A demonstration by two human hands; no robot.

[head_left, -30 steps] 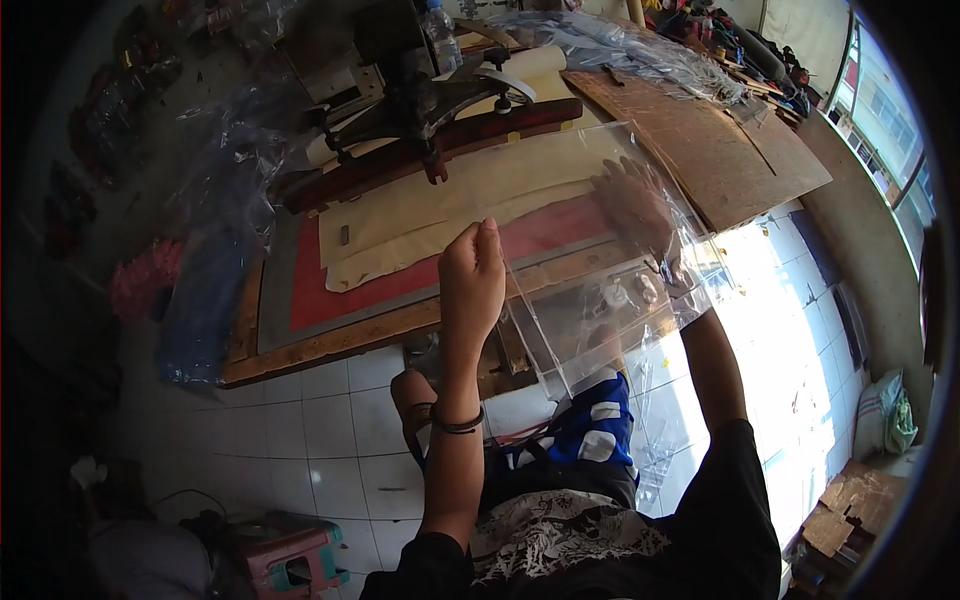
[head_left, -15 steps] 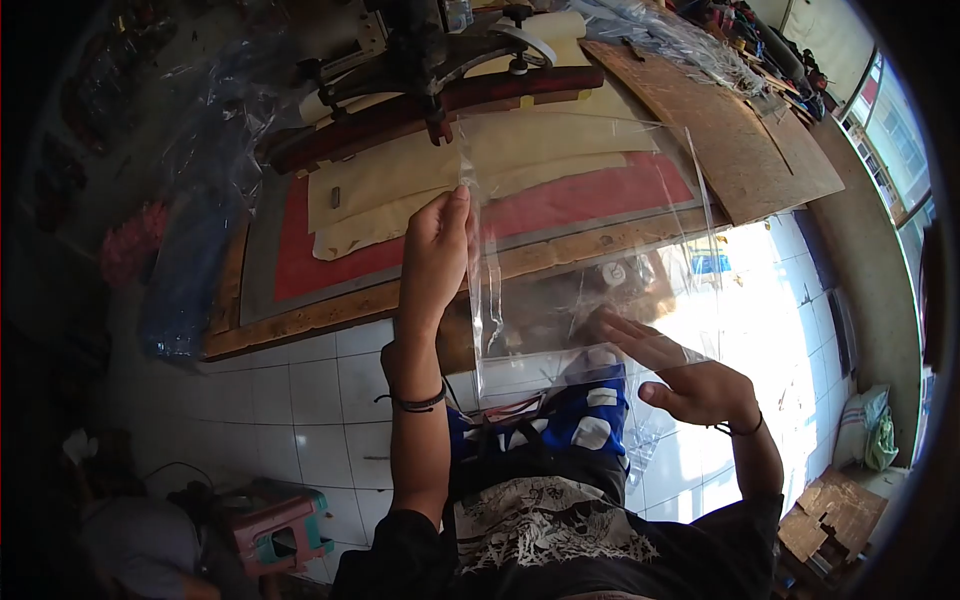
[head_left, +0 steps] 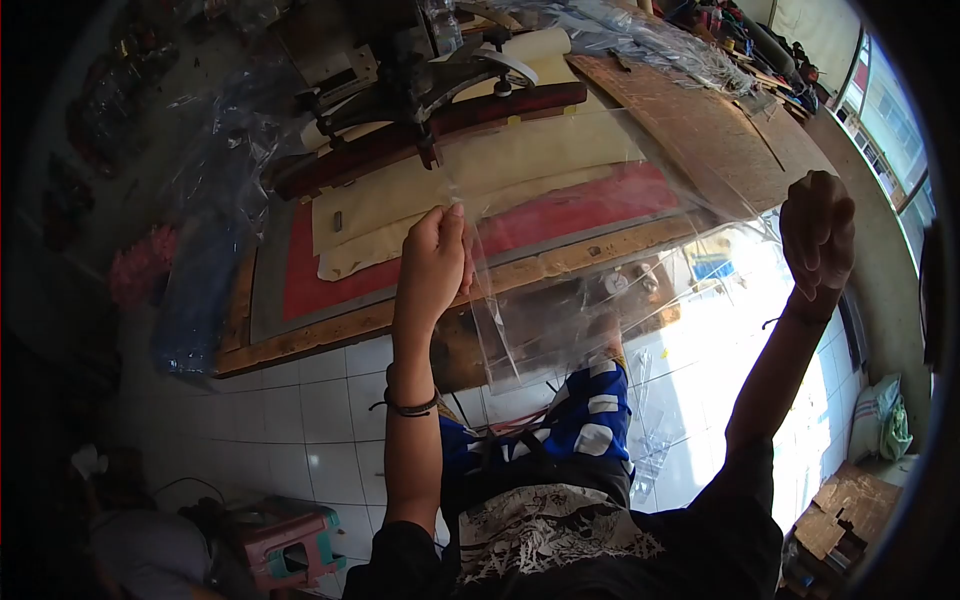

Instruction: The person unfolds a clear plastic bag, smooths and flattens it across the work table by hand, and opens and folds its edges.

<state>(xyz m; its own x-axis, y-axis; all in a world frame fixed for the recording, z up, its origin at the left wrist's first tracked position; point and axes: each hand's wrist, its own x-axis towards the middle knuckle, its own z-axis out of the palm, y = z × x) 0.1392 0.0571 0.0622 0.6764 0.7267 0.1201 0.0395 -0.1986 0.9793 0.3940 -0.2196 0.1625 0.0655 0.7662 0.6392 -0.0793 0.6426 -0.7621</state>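
Observation:
My left hand (head_left: 438, 245) is closed on the left edge of a clear plastic sheet (head_left: 560, 320), thumb on top, in front of the heat-press-like machine. The sheet hangs over the table's front edge and stretches to the right in creases and glare. Raised at the far right, my right hand (head_left: 820, 235) has its fingers curled closed, near the sheet's right side. What lies inside those fingers, if anything, is hidden. Behind the sheet, a cream cloth (head_left: 380, 235) lies over a red panel (head_left: 345, 275) on the wooden-edged table (head_left: 300, 338).
A dark machine with a red bar (head_left: 480, 115) stands over the table. A brown board (head_left: 700, 125) lies at the right, with crumpled plastic (head_left: 650, 40) behind. A pink-and-teal stool (head_left: 290, 545) stands lower left, beside a person in grey (head_left: 150, 550). Cardboard (head_left: 845, 510) lies lower right.
My right hand has moved up and to the right from the sheet's lower part, its fingers going from outstretched to curled. The sheet now slants and creases rightward. My left hand keeps its hold.

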